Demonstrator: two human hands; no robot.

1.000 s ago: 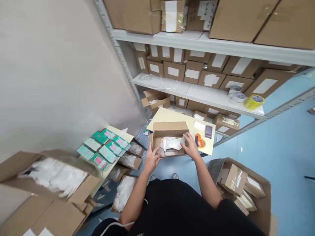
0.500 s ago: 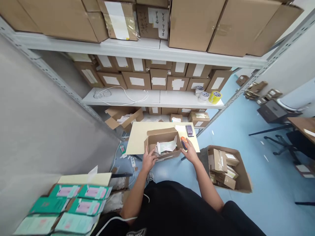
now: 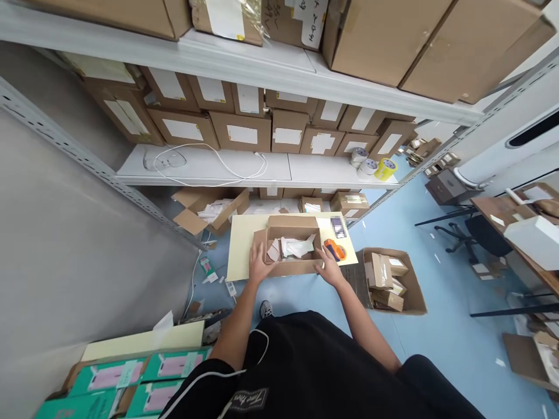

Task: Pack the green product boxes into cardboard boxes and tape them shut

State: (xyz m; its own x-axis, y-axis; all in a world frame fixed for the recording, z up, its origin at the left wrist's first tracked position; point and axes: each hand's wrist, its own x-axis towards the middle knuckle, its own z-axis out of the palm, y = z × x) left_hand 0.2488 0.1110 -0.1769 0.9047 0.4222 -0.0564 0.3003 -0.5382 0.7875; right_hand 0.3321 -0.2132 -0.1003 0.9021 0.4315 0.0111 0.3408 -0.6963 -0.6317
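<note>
On the small cream table [image 3: 238,244] sits an open cardboard box [image 3: 288,267] with crumpled white paper [image 3: 299,247] and flat pale pieces inside. My left hand [image 3: 259,265] grips its left front corner, with the fingers along the left flap. At the right front corner my right hand [image 3: 328,267] holds the box, its thumb on the front wall. An orange tape dispenser [image 3: 336,250] lies just to the right of the box, close to my right fingers. Behind it rests a phone-like dark item [image 3: 338,227], partly blurred.
Shelves of boxes [image 3: 242,132] rise behind the table, with tape rolls [image 3: 386,169] and a white cable [image 3: 218,152] on one board. A large carton of parcels [image 3: 417,291] stands on the floor at right. Green packages [image 3: 109,378] lie at lower left.
The box now sits straighter, its back flap still up and its left flap folded outward. My right hand has moved slightly off the orange dispenser, which shows more fully. The view has shifted.
</note>
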